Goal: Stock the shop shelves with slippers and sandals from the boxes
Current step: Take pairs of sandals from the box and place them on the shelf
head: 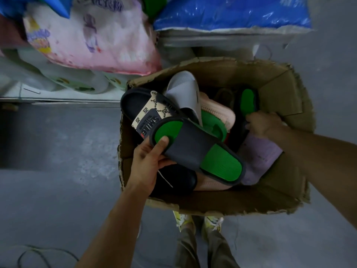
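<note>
An open cardboard box (280, 192) stands on the floor, filled with loose slippers. My left hand (148, 161) grips a dark slide with a green footbed (197, 149) at its heel end, thumb on the green insole, above the box. Under it lie a black slide with a beige patterned strap (146, 107), a grey slide (185, 89), a green slide (210, 120), pink slippers (220, 109) and a lilac slipper (258, 157). My right hand (264, 122) reaches into the box's right side, its fingers curled round a second dark slide with a green footbed (248, 100).
Pink (92, 33) and blue (231, 12) plastic-wrapped packs are stacked behind the box, above a white shelf edge (58, 97). Grey concrete floor (58, 151) spreads left of the box. My feet in light shoes (183, 219) stand at its near side. A cable (34, 252) lies bottom left.
</note>
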Demonstrator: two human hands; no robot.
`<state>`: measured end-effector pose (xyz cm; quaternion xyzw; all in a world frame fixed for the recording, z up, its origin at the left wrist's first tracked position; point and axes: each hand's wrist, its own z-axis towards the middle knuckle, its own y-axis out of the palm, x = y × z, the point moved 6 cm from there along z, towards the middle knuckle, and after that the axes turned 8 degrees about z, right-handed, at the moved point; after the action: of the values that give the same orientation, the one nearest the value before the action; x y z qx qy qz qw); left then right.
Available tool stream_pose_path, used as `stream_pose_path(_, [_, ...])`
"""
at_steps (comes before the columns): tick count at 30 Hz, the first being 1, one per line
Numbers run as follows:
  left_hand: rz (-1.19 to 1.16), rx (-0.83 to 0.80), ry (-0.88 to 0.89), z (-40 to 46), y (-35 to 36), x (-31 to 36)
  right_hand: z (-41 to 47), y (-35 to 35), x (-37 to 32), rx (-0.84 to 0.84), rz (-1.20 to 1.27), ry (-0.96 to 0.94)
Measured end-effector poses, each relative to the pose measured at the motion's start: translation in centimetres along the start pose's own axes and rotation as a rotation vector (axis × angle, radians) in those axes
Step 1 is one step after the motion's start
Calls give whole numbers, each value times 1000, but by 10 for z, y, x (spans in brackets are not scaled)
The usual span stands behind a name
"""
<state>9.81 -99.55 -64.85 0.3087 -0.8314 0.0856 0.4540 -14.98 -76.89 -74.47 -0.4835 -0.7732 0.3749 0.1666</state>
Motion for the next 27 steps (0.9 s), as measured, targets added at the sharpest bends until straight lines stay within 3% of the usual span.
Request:
stream_pose_path(9, [-96,114,-147,-24,-7,7,-57,-33,1,140,283,-87])
stream_pose_path(17, [-240,173,-193,-33,-2,11,-90,-57,-7,353,284,-189])
stream_pose_path(22, [-483,201,-166,-48,2,17,-113,-86,-22,465,255,-246])
stream_pose_path(27, [-747,209,-123,-57,3,34,-128,-109,-30,481,409,-240])
